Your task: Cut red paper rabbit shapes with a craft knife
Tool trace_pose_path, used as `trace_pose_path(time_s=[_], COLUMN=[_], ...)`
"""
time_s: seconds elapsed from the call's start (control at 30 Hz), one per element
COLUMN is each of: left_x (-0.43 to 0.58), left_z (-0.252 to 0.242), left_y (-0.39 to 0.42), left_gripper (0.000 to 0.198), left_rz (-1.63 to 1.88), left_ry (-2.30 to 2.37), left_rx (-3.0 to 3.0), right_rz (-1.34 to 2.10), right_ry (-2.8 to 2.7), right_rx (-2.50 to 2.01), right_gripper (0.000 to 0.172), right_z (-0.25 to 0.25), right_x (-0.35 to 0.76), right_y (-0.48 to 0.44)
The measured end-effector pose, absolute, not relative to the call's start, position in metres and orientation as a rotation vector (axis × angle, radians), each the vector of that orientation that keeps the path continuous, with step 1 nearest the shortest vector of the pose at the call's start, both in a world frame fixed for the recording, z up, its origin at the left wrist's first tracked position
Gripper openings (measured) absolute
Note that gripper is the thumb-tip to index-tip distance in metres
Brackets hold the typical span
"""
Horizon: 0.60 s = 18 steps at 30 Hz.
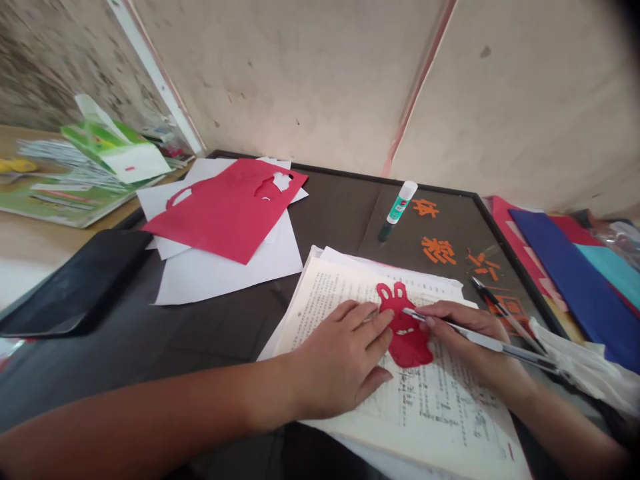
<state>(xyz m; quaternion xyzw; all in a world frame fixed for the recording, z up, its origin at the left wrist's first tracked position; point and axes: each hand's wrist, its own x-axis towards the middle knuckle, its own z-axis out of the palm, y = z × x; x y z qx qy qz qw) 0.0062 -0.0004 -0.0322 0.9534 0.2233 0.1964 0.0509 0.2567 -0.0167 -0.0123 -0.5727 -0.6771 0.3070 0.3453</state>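
Observation:
A red paper cutout shaped like a rabbit's head (410, 350), with two looped ears and small slits, lies flat on the printed page of an open book (320, 300). My left hand (345, 357) rests over the cutout's left side, fingers laid flat and holding nothing. In my right hand (465, 333), a slim silver craft knife (483, 340) is pinched between thumb and fingers. Its tip touches the upper part of the cutout, or hovers just over it; I cannot tell which.
A glue stick (402, 202) stands behind the book, near orange paper characters (437, 250). Red paper (225, 210) with cut holes lies on white sheets (230, 280). A black phone (80, 280) is at left, a pen (500, 307) at right, beside coloured paper (575, 280).

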Motion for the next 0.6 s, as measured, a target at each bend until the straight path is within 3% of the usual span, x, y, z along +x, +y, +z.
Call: trace_pose_path(time_s=[0.6], left_x=[0.0043], left_z=[-0.0296], left_y=[-0.0009], left_gripper=[0.046], left_rz=[0.586], left_ry=[0.686], left_rx=[2.873], right_rz=[0.742], right_ry=[-1.87], right_rx=[-1.49], right_gripper=[0.017], right_z=[-0.007], right_x=[0.2525], right_y=[-0.0189])
